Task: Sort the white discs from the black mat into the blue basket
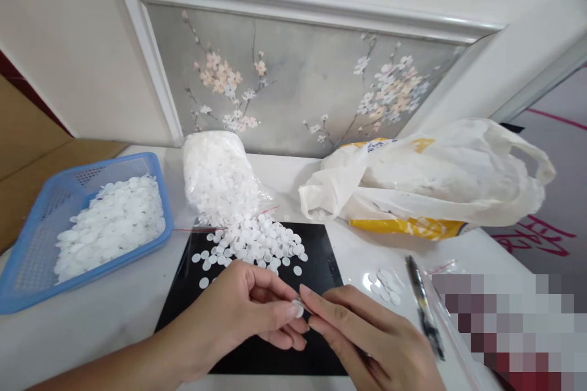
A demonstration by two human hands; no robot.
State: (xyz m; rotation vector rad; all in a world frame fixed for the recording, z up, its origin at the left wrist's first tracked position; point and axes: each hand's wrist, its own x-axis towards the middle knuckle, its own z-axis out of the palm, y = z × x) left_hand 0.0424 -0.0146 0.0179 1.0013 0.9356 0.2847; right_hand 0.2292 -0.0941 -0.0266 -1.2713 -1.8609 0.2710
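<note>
My left hand (247, 308) pinches a small round white disc (299, 308) between thumb and fingertips, above a black mat (275, 357). Close against it on the right is my right hand (367, 330), its thumb and forefinger pressed together at the disc's edge. A thin sliver shows between those right fingertips, too small to name. Behind both hands a loose heap of the same white discs (257, 238) spreads over the back of the mat, spilling from a clear plastic bag (220, 171) full of them.
A blue plastic basket (166, 195) with many white discs stands at left beside a cardboard box (32, 134). At right are a white and yellow carrier bag (431, 177), a few discs (385, 286), a dark pen (424, 305) and a clear zip bag (458, 330).
</note>
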